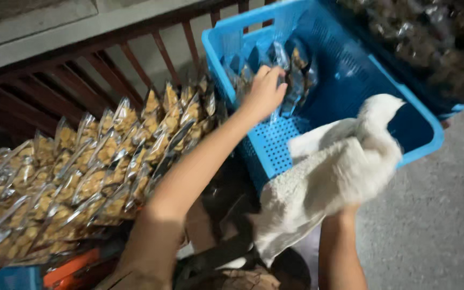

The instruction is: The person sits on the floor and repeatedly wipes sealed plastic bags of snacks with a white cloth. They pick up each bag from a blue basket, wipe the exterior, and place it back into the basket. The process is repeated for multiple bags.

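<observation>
- Head view, left side: your left hand [264, 92] reaches into the blue crate [350, 80], fingers curled down onto the clear snack packets [291, 72] that stand on edge against its far left wall. It touches their tops — whether it truly pinches one, you cannot tell from here.
- Head view, right side: your right hand [350, 207] is hidden under a white towel [334, 172] that it holds bunched up over the crate's near rim; the fingers do not show, so their state cannot be told beyond that the cloth is gripped.
- Head view, the crate: only a short row of packets sits inside, at the far left corner. The rest of the perforated floor is bare, so the filling looks barely begun.
- Head view, the supply: a large stack of like packets [81, 172], filled with tan pieces, lies in overlapping rows just left of the crate, in front of a dark red wooden railing [81, 64]. Most of the work — by that count — is left.
- Head view, top right: a second blue crate [430, 48] holds darker packets, piled high; it is blurred.
</observation>
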